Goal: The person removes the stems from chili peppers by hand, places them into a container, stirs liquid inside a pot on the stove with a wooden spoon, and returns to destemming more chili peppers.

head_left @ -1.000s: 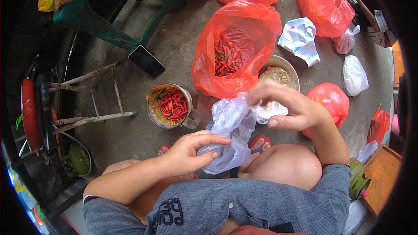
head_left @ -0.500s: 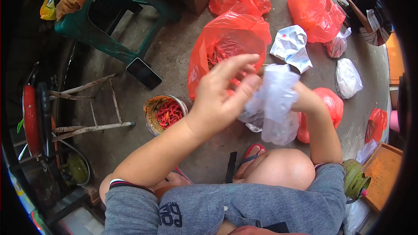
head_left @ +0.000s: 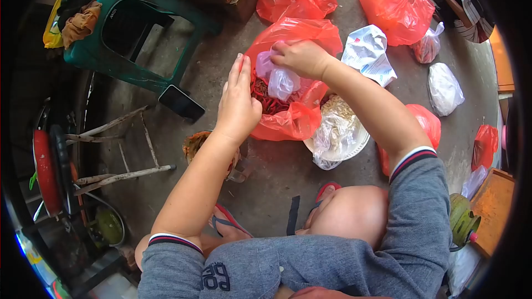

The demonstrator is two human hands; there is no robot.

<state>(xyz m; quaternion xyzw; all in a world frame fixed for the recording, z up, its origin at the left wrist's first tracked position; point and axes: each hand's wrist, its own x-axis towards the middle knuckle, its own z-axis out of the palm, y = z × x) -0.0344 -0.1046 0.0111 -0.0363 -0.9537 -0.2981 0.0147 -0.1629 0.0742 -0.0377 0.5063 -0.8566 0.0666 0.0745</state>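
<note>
An open red plastic bag (head_left: pixel 302 124) of red chilies (head_left: pixel 269 103) stands on the floor in front of me. My right hand (head_left: pixel 302 58) is over its far side, fingers closed on a thin clear plastic bag (head_left: pixel 284 83) that hangs crumpled above the chilies. At the bag's left edge, my left hand (head_left: pixel 239 97) has its fingers stretched out flat, holding nothing visible. A bucket (head_left: pixel 195 143) is mostly hidden behind my left forearm. Right of the red bag sits a white basin (head_left: pixel 354 149) with pale pieces and clear plastic in it.
More red bags (head_left: pixel 393 8) lie at the back, near a crumpled white paper (head_left: pixel 368 52) and a white bag (head_left: pixel 445 89). At the left are a green stool (head_left: pixel 130 75), a phone (head_left: pixel 182 103) and a red-topped stool (head_left: pixel 47 171).
The clear plastic bag has gone from in front of my knees into the red bag's mouth with my right hand. My left hand has shifted left, uncovering the chilies and the basin.
</note>
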